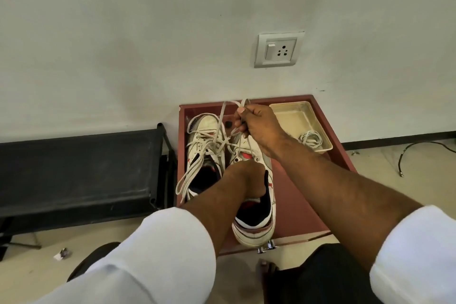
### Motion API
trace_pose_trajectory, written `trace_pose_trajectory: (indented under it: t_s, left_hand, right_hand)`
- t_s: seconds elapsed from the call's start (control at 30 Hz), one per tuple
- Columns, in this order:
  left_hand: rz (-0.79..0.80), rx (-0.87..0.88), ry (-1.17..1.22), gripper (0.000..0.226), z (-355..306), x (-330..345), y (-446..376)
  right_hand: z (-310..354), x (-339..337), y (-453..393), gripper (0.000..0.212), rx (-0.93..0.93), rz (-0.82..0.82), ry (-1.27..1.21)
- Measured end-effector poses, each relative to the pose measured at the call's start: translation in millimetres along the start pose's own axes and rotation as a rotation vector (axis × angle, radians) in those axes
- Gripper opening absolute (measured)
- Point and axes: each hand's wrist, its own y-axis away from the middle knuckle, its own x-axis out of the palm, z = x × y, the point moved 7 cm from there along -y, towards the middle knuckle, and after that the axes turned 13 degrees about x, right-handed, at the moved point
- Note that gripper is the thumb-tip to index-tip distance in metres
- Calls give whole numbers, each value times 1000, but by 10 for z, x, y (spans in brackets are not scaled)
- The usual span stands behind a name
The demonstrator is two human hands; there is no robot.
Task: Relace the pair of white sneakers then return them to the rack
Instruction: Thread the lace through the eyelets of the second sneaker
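Observation:
Two white sneakers with red and black trim lie side by side on a low reddish-brown table (296,200). The left sneaker (204,140) has loose lace ends trailing over its near side. The right sneaker (256,219) lies with its heel toward me. My left hand (246,175) reaches down into its opening, fingers hidden inside. My right hand (256,123) is raised above the shoes and pinches a white lace (223,116), pulled up taut from the right sneaker's eyelets.
A black fabric shoe rack (74,170) stands to the left of the table, against the wall. A beige tray (291,118) holding a coiled white cord sits at the table's far right. A wall socket (278,49) is above. A dark cable (419,150) lies on the floor.

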Motion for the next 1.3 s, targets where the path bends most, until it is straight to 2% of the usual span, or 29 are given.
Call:
trace_pose_trajectory:
  t_s: [0.1, 0.2, 0.27, 0.37, 0.4, 0.47, 0.57, 0.6, 0.63, 0.7, 0.8, 0.87, 0.93, 1.07, 1.17, 1.3]
  left_hand:
    - [-28, -11, 63, 27, 36, -7, -14]
    - [78, -40, 54, 27, 38, 16, -50]
    - [113, -51, 52, 27, 16, 7, -54]
    - [158, -89, 150, 27, 48, -8, -41]
    - [116, -90, 226, 27, 68, -19, -38]
    - [-139, -130, 417, 23, 176, -153, -8]
    - [-878, -293, 682, 15, 513, -509, 310]
    - [-984, -257, 727, 7, 542, -616, 359]
    - [-968, -171, 804, 17, 534, -699, 323]
    - [-784, -20, 952, 25, 415, -847, 196]
    - [-680, 44, 897, 28, 317, -1063, 200]
    - [-693, 52, 831, 35, 353, -1105, 235]
    - [-713, 42, 876, 43, 429, -1087, 248]
    - [-862, -39, 985, 42, 592, -1043, 271]
    - [-898, -28, 854, 36, 598, -1135, 280]
    - [-814, 7, 728, 34, 539, -1202, 185]
  right_hand:
    - [479, -47, 165, 31, -109, -51, -48]
    - [1248, -175, 289, 35, -297, -107, -266]
    - [1517, -160, 340, 32, -313, -71, -339]
    - [1470, -201, 316, 28, -256, -5, -329]
    - [1409, -246, 305, 28, -244, 2, -330]
    - [1359, -328, 313, 29, -242, -6, -333]
    - [1410, -364, 373, 30, -263, -1, -300]
    - [1429, -350, 398, 30, -271, 14, -268]
    - [1456, -325, 431, 30, -276, 37, -228]
    - [1505, -261, 494, 30, -280, 87, -149]
    - [1492, -250, 515, 29, -279, 118, -120]
    - [1411, -319, 451, 28, -245, 129, -178]
    - [1199, -376, 311, 29, -133, 151, -172]
    - [275, -345, 108, 36, 188, 167, 85]
    - [-145, -225, 194, 33, 133, 148, 203]
    - [-159, 35, 223, 24, -37, 224, 148]
